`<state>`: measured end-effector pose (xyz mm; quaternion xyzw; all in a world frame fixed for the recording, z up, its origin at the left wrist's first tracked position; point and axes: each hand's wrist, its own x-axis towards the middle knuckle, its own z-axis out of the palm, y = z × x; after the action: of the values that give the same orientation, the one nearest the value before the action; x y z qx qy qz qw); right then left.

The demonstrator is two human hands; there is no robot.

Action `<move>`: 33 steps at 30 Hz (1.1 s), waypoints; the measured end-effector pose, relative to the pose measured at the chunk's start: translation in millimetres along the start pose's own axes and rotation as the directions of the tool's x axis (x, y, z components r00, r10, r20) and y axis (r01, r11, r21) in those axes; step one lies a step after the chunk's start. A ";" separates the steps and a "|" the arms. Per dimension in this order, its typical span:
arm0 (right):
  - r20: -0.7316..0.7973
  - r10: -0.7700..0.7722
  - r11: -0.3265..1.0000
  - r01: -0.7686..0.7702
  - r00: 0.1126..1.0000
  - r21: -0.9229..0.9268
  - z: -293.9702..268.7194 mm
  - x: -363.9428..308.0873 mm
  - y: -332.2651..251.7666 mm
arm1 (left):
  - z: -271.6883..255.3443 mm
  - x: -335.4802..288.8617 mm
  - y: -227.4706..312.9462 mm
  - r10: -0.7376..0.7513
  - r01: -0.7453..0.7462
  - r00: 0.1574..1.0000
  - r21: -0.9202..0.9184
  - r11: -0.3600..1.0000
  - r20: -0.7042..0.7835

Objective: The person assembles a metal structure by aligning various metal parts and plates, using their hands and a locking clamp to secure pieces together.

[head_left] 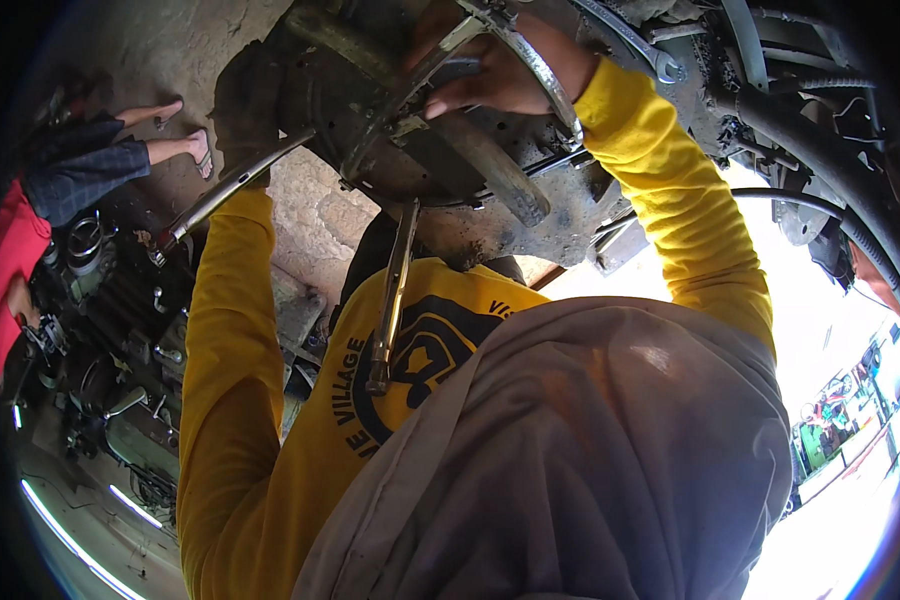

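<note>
A dark, greasy round metal part is in front of me at the top. Several worn shiny metal bars stick out from it: a straight bar toward the left, another bar toward my chest, and a curved bar beside my right wrist. My right hand reaches in behind the curved bar, fingers curled near the middle of the part, thumb toward the hub. What it grips is hidden. My left hand, dark and apparently gloved, is at the part's left side; its fingers are lost in shadow.
A combination wrench lies at the upper right, near thick dark pipes and hoses. Engine parts and tools crowd the left side. Another person's legs and red shirt show at the far left.
</note>
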<state>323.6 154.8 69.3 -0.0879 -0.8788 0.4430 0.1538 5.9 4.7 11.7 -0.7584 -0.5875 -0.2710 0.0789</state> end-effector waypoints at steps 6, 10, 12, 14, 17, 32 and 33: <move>-0.416 0.081 0.688 -0.353 0.906 -0.635 -68.9 -36.2 8.6 | 5.4 -1.5 9.2 -0.449 0.402 0.893 -0.488 0.775 0.024; -0.372 0.532 0.615 -0.649 0.761 -0.447 -70.6 -46.6 12.9 | 5.1 -3.9 7.9 -0.472 0.423 0.881 -0.497 0.758 0.029; -0.330 0.515 0.626 -0.610 0.791 -0.485 -72.7 -46.9 15.3 | 5.1 -4.6 8.5 -0.482 0.433 0.875 -0.502 0.748 0.038; -0.294 0.499 0.631 -0.574 0.815 -0.521 -73.9 -53.5 26.8 | 5.3 -3.0 8.9 -0.483 0.433 0.875 -0.510 0.743 0.040; -0.351 0.176 0.747 -0.358 0.919 -0.561 -68.1 -57.5 35.8 | 3.3 -3.3 10.9 -0.491 0.443 0.870 -0.515 0.734 0.048; 0.210 0.203 0.971 -0.224 0.956 0.082 -73.8 -11.4 -10.7 | 1.7 -4.2 10.7 -0.498 0.452 0.865 -0.534 0.714 0.066; 0.209 0.205 0.971 -0.226 0.956 0.082 -72.7 -8.3 -10.3 | 2.8 -4.7 10.5 -0.497 0.453 0.865 -0.535 0.713 0.068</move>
<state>356.6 200.9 116.7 -0.1304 -0.8504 0.5093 0.0202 15.8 -1.2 9.1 -0.5614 -0.6596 -0.4648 -0.1838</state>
